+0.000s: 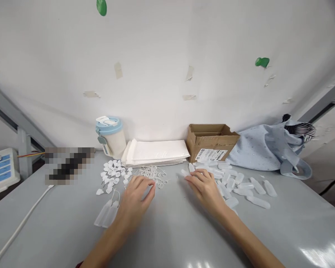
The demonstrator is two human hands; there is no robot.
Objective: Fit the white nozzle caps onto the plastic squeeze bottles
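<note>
My left hand (136,197) is closed, thumb and index fingertips together beside a pile of thin white loops (152,172). Anything in that pinch is too small to name. Fingers bent, my right hand (205,188) grips the end of a small translucent plastic tube (185,173) at its fingertips. Many similar translucent tubes (243,192) lie scattered to the right of this hand, some partly hidden by it. Left of my left hand are a heap of small white caps (111,171) and a few tubes with loops attached (107,214), partly behind my wrist.
Along the wall stand a cup with a blue lid (111,137), a stack of white packets (159,150) and an open cardboard box (212,143). A light blue bag (264,149) lies at right. A white cable (25,219) crosses the grey table (173,238) at left, near a blurred-out object (69,165).
</note>
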